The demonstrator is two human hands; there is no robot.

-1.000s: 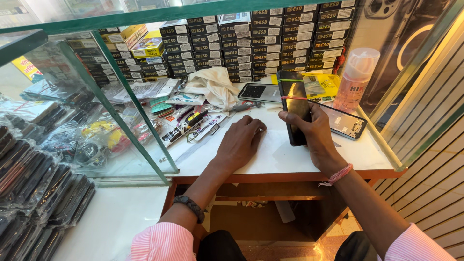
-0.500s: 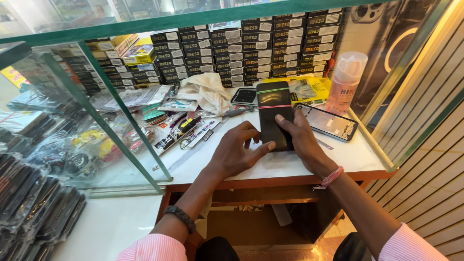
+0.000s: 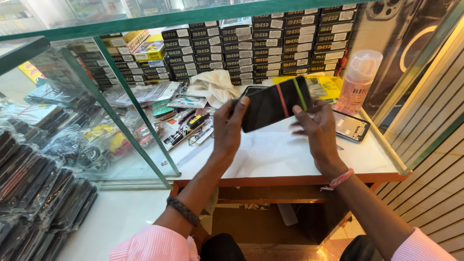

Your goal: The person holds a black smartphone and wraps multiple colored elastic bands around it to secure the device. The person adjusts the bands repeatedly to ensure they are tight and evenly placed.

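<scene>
1. We see a flat black pouch (image 3: 273, 103), banded with a red and a green stripe near its far end, held in the air above the white counter (image 3: 275, 154) and clear of it.
2. Its long axis runs from lower left to upper right, tilted up toward the far right, with the striped end away from us.
3. The left hand (image 3: 228, 129) clasps the pouch's near, lower end, thumb on the near face and fingers wrapped behind; it is closed on the pouch.
4. The right hand (image 3: 316, 135) sits under the striped end, with one fingertip touching the lower edge and the other fingers loosely spread; whether it truly grips we cannot tell.
5. So the pouch lies between the two hands, and the left carries more of it.
6. Just beyond the right hand a phone (image 3: 352, 126) lies flat on the counter, and a pink bottle (image 3: 357, 79) stands behind it.
7. A crumpled white cloth (image 3: 212, 86) and a yellow packet (image 3: 321, 87) lie farther back.
8. Small tools (image 3: 186, 128) are scattered to the left of the left hand.
9. Rows of stacked dark boxes (image 3: 270, 46) line the back, and a glass case (image 3: 87, 121) stands at the left.
</scene>
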